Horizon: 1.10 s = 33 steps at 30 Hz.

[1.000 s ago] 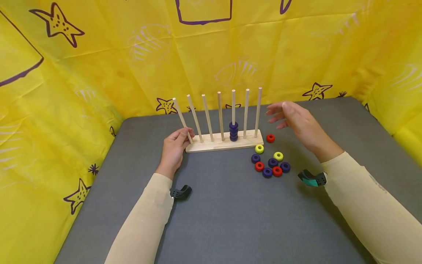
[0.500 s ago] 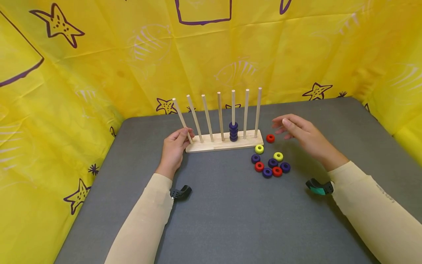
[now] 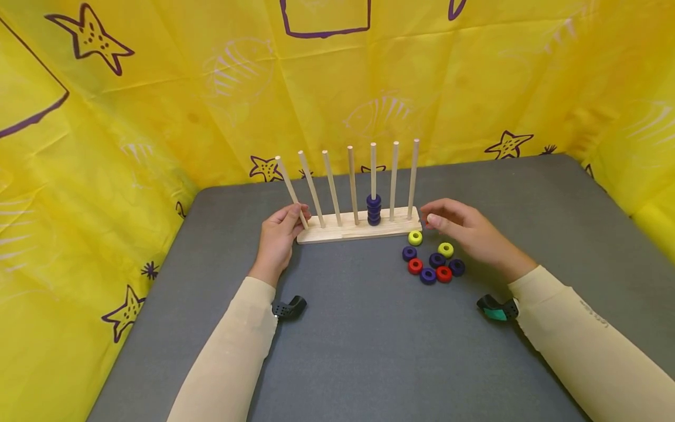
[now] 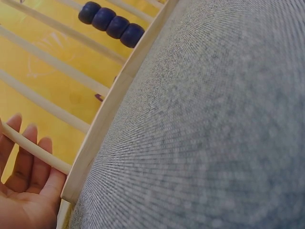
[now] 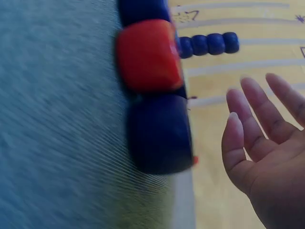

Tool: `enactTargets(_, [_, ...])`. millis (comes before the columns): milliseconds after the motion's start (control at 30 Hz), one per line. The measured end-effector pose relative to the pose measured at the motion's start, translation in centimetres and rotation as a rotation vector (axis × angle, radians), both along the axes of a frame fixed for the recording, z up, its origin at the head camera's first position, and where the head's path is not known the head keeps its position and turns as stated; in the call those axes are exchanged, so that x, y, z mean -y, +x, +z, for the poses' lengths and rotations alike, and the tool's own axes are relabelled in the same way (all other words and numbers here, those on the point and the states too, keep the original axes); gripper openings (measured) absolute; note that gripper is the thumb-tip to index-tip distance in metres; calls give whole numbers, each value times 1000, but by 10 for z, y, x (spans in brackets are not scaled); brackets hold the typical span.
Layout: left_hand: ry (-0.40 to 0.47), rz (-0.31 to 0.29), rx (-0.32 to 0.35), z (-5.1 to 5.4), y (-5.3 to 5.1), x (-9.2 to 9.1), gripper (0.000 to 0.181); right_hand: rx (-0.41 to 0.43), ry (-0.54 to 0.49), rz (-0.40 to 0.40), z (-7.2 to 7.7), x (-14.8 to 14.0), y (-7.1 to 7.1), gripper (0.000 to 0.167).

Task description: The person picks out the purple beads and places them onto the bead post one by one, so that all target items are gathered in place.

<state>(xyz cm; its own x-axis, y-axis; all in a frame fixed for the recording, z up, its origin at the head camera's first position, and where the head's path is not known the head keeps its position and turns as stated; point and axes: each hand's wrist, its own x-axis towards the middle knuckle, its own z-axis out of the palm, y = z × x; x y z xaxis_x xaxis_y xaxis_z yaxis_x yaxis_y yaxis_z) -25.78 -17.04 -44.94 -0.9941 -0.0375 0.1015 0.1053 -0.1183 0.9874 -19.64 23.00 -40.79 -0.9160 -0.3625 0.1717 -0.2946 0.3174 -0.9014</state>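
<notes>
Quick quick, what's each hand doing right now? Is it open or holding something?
Left hand: closed, holding the wooden rack at its left end.
Right hand: open, nothing in its grip.

- Seemingly a screened-off recording space; the wider building cannot be told.
- Yellow starfish-print fabric (image 3: pixel 327 88) hanging beyond and beside the hands (image 3: pixel 276 237).
- Grey worktop (image 3: pixel 369 340) beneath them.
- Black wrist cameras (image 3: pixel 289 308).
</notes>
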Motion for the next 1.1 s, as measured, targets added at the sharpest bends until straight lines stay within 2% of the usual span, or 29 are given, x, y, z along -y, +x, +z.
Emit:
enactTargets(233, [-26,1,-4,1,0,0,49,34,75,36,-11,8,0,36])
enactTargets(500, [-26,11,-5,2,2,1,48,20,81,99,-24,13,-2,37])
enactTargets(800, [-26,6,-8,1,1,0,49,-37,217,85,-32,18,-3,32])
enactTargets(1100, [-33,2,-3,1,1,0,51,-76,276,56,-34,23,-2,29])
